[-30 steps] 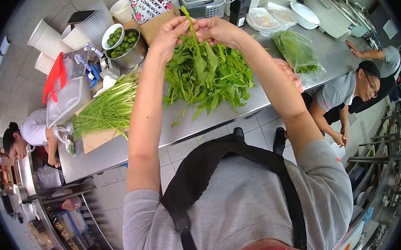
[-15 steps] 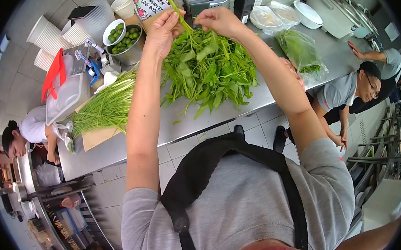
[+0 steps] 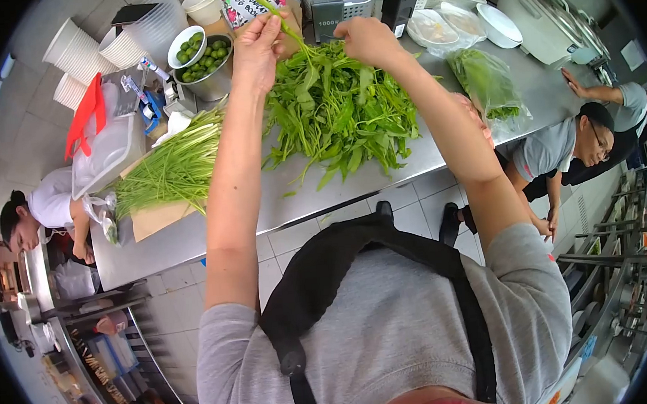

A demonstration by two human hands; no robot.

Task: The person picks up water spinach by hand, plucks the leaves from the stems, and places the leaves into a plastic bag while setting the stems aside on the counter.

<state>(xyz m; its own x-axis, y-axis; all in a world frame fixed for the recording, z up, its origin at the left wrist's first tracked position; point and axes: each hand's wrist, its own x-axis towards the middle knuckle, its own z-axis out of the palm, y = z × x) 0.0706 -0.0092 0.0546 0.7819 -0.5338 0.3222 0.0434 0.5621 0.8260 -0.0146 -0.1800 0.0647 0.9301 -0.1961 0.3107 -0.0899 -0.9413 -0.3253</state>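
Note:
My left hand (image 3: 257,50) is closed around a thick green water spinach stem (image 3: 289,29), which slants up past my fingers at the far side of the pile. To the right, my right hand (image 3: 369,41) is curled with its fingertips together above the far edge of the greens; what it pinches, if anything, is hidden. Beneath and between both forearms a large heap of leafy water spinach (image 3: 344,118) spreads over the steel table (image 3: 293,196). Left of my left forearm, a bundle of long thin green stalks (image 3: 167,171) lies on brown cardboard.
A metal pot (image 3: 214,83) of small green citrus, with a white bowl in it, stands behind the stalks. Stacked paper cups (image 3: 76,48) and a clear plastic container (image 3: 114,153) are left. Bagged greens (image 3: 484,86) and a large cooker (image 3: 543,18) sit right. Several people stand around the table.
My right hand has moved right, away from the stem, and its fingers have curled in further. The leafy bit near its fingertips no longer shows. My left hand has shifted slightly left.

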